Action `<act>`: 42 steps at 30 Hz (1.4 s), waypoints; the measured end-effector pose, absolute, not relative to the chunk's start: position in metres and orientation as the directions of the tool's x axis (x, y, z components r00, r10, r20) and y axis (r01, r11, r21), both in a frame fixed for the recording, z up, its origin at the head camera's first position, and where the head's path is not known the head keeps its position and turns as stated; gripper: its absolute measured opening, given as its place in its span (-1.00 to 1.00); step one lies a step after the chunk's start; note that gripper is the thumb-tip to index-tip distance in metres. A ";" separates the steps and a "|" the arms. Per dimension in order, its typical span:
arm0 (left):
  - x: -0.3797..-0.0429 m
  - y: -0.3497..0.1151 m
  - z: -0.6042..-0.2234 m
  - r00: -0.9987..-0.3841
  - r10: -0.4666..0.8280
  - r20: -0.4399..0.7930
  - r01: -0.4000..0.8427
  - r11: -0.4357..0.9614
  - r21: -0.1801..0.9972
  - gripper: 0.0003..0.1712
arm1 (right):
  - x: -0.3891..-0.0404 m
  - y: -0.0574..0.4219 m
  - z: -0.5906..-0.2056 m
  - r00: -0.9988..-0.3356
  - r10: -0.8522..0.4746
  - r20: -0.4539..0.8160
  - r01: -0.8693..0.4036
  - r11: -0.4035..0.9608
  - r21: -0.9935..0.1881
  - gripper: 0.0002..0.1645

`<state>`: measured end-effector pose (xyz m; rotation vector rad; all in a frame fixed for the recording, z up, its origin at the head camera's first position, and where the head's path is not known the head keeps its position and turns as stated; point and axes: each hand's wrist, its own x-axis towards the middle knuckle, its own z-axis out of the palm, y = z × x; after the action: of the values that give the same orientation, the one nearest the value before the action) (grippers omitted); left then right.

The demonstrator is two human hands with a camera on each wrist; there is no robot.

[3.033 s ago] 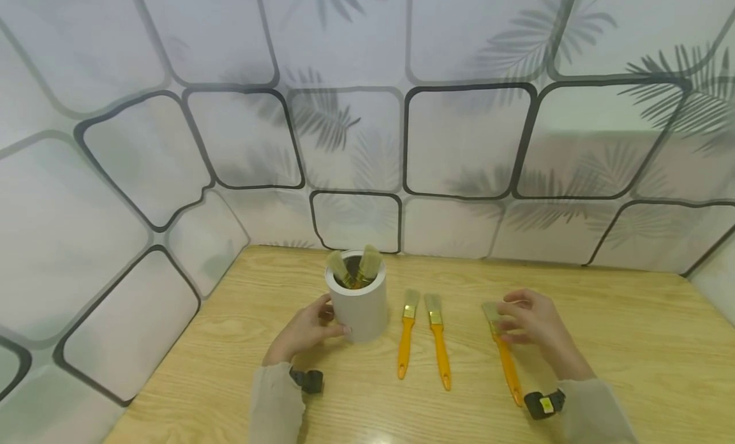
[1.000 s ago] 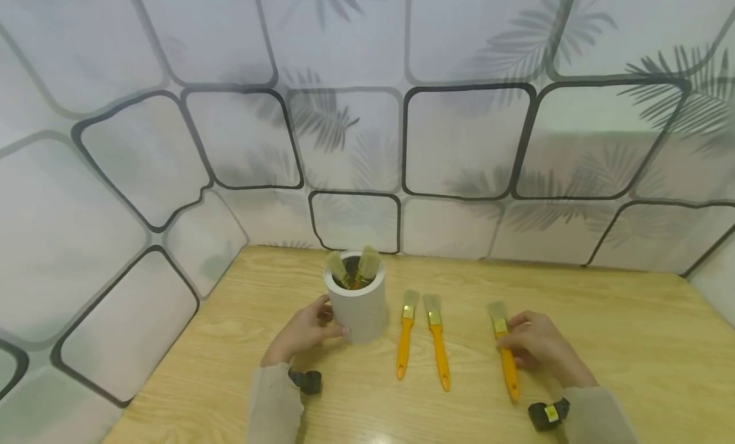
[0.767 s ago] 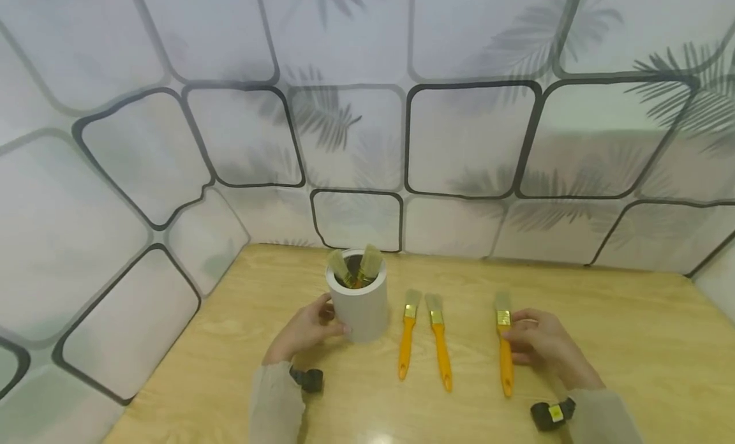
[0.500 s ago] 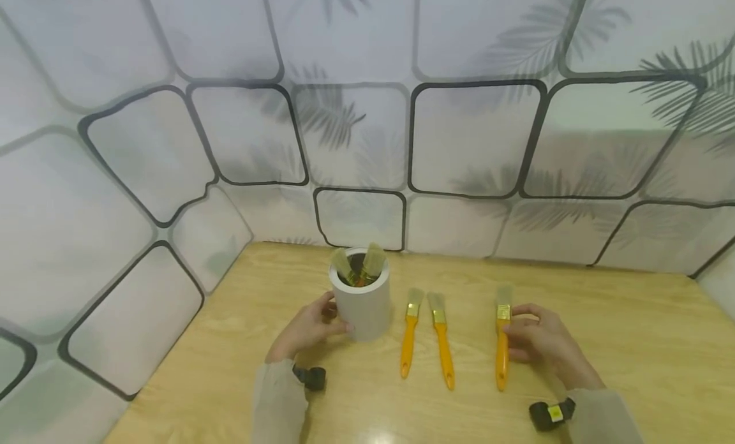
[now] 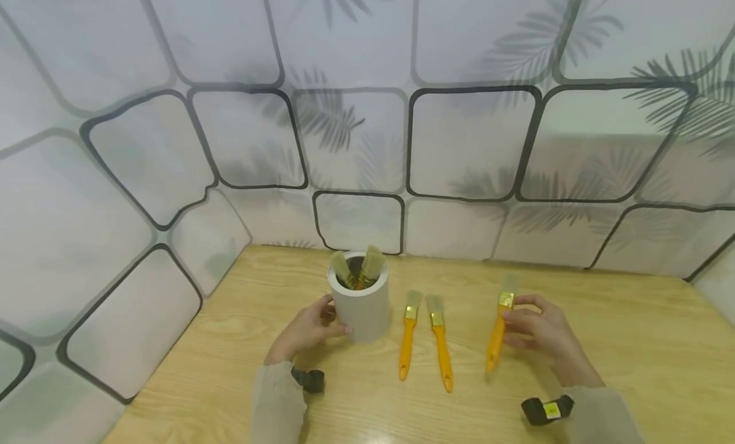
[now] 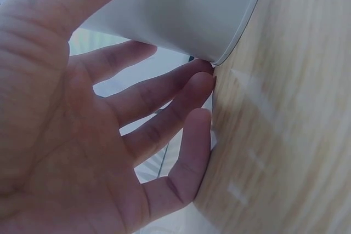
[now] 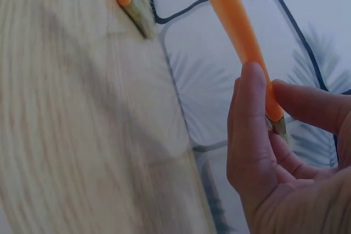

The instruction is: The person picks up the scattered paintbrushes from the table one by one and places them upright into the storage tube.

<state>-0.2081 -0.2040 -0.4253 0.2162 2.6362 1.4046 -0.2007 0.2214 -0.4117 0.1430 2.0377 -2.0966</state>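
My right hand (image 5: 540, 329) pinches a paintbrush (image 5: 496, 342) with an orange handle and gold ferrule, between thumb and fingers near the ferrule. Its bristles point to the wall; in the right wrist view the brush (image 7: 236, 23) is off the table. My left hand (image 5: 307, 332) holds the lower left side of a white cylindrical cup (image 5: 363, 316), thumb in front and fingers behind. Pale bristles of two brushes (image 5: 373, 263) stick out of the cup; their handles are hidden inside. Two similar paintbrushes, a left one (image 5: 406, 348) and a right one (image 5: 443, 358), lie right of the cup.
Everything stands on a light wood-grain table (image 5: 643, 342). A patterned wall covering (image 5: 459, 227) rises behind the table's back edge and along its left side. Each wrist carries a small black camera, such as the right camera (image 5: 540, 411).
My right hand has taken hold of the right-hand paintbrush, lifted it and turned it so its handle swings to the left. My left hand stays at the cup.
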 end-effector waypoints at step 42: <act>-0.208 -0.205 -0.426 -0.977 0.206 -0.059 0.068 0.556 0.828 -0.03 | -0.205 0.143 -0.374 -0.975 0.174 -0.135 0.044 -0.444 -0.895 -0.72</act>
<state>-0.2081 -0.2046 -0.4257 0.2336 2.6374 1.3936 -0.2047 0.1435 -0.3738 0.3343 1.6931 -2.7168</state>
